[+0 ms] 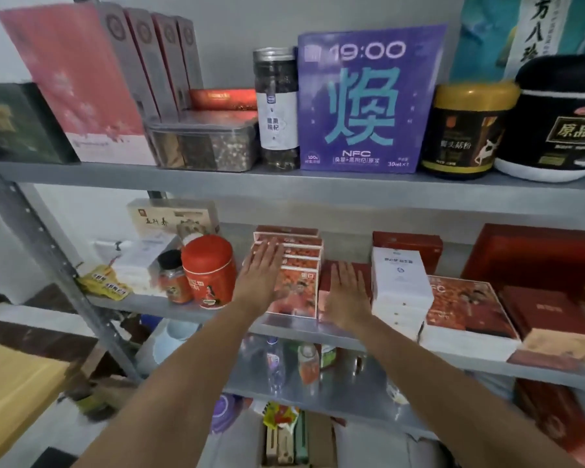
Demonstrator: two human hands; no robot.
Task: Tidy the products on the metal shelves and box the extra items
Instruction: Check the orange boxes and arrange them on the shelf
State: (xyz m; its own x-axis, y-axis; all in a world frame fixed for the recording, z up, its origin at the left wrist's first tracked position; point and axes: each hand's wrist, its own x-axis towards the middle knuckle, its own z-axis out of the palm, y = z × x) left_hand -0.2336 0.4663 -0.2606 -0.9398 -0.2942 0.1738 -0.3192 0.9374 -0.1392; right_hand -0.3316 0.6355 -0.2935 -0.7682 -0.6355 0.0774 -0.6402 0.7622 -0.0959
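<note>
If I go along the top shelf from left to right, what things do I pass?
Dark green box → pink box → clear plastic container → tall clear jar → purple box → gold-lidded black jar → black-and-white tub.

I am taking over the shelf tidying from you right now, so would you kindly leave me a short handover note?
Left hand: open, flat along the left edge of the row of orange boxes on the middle shelf.
Right hand: open, flat on the dark red box just right of that row.
Done: the orange boxes stand lined up front to back.
Left: yellow sachets lie loose at the shelf's left end; both hands hold nothing to box.
</note>
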